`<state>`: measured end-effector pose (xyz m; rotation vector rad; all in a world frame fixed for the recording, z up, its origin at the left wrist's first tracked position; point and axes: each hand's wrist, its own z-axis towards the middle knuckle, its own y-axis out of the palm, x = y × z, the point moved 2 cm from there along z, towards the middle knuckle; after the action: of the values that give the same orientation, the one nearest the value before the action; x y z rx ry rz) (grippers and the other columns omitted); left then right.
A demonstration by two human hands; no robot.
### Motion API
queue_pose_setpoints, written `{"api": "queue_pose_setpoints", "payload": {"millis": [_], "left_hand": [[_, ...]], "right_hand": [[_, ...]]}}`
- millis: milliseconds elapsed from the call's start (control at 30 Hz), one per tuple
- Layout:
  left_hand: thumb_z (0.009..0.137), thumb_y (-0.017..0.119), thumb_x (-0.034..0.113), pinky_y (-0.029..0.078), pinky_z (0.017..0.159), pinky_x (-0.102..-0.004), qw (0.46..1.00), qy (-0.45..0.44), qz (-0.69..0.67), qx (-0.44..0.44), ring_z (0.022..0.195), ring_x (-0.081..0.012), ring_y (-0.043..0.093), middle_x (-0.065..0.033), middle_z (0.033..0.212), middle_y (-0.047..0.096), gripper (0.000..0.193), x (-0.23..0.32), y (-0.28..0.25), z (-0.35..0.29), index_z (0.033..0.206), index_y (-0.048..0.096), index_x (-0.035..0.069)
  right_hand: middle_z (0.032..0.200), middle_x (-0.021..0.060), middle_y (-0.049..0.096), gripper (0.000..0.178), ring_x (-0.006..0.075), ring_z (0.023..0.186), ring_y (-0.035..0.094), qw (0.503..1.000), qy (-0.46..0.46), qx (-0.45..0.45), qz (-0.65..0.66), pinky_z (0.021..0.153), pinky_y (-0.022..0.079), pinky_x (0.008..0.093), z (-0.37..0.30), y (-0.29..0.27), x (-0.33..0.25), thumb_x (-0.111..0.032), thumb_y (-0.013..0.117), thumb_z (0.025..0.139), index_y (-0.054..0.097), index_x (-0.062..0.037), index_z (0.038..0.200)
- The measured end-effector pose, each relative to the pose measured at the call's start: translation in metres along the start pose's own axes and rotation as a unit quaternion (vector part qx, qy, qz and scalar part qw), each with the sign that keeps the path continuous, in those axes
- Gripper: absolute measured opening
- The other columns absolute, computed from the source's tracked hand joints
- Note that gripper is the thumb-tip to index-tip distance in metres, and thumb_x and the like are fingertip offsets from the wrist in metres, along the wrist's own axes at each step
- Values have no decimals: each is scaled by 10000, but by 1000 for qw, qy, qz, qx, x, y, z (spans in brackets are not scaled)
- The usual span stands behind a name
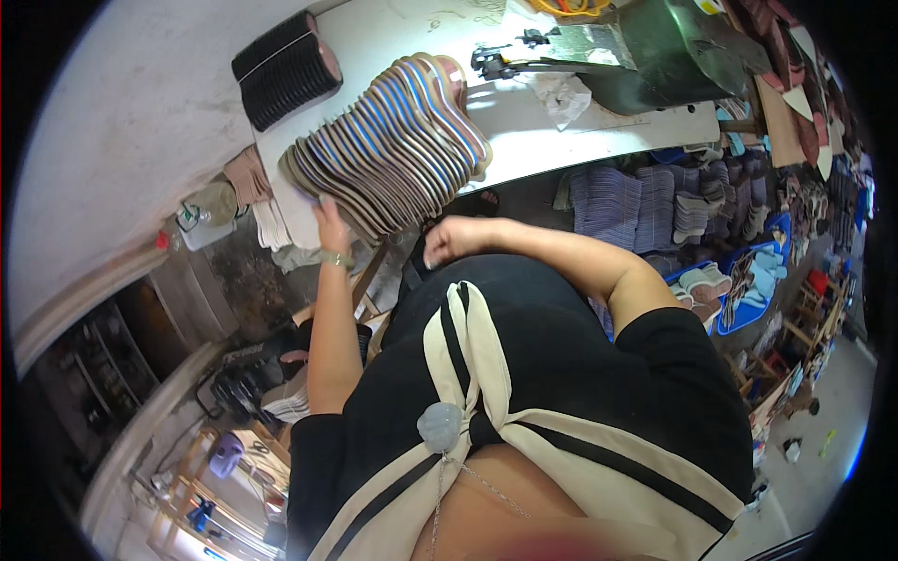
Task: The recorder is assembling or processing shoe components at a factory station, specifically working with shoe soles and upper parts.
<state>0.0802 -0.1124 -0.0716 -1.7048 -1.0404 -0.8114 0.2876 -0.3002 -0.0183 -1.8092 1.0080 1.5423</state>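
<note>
L hand (pixel 329 227) at near edge of shoe-sole row (pixel 393 140), which extends beyond it, rightward, on white table (pixel 543 150); can't tell if pinching. R hand (pixel 451 241), right of L, curls, contents hidden. Prob. steadying row; next move calls for 2-hand support.

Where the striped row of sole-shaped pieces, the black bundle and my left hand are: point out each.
Row of sole-shaped pieces (pixel 388 145): head view, middle of the stacked edges.
Black bundle (pixel 283 77): head view, middle of its ridged side.
Left hand (pixel 329 227): head view, middle of the hand.
</note>
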Motion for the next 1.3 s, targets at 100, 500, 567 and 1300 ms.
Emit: {"api": "queue_pose_setpoints", "payload": {"millis": [100, 500, 567, 1300], "left_hand": [[959, 339, 469, 359, 972, -362, 997, 34, 17, -71, 1216, -249, 403, -145, 1403, 341, 643, 24, 7, -4, 1430, 209, 50], [930, 514, 183, 454, 766, -366, 969, -98, -99, -205, 920, -159, 538, -62, 1105, 527, 595, 49, 31, -1, 1418, 176, 231], [932, 514, 185, 461, 760, -363, 966, -102, -115, -210, 913, -158, 544, -61, 1111, 528, 596, 50, 45, -11, 1419, 176, 243], [868, 630, 301, 495, 690, -247, 923, 7, -326, -206, 790, -100, 542, -28, 922, 550, 583, 172, 90, -60, 1319, 347, 62]], "right_hand": [[926, 44, 615, 157, 119, 802, 604, 988, 54, 132, 62, 707, 505, 252, -14, -55, -49, -109, 595, 875, 650, -23, 995], [966, 169, 613, 372, 328, 936, 582, 727, 170, 447, -494, 823, 466, 395, -139, -188, 11, -286, 591, 819, 610, -24, 1083], [1026, 187, 630, 520, 301, 972, 597, 808, 192, 501, -242, 855, 454, 374, -115, -185, 30, -445, 579, 822, 595, -18, 1117], [1091, 63, 612, 365, 112, 971, 555, 846, -97, 447, 274, 885, 436, 264, -15, -99, -113, -69, 589, 851, 526, 25, 1198]]}}
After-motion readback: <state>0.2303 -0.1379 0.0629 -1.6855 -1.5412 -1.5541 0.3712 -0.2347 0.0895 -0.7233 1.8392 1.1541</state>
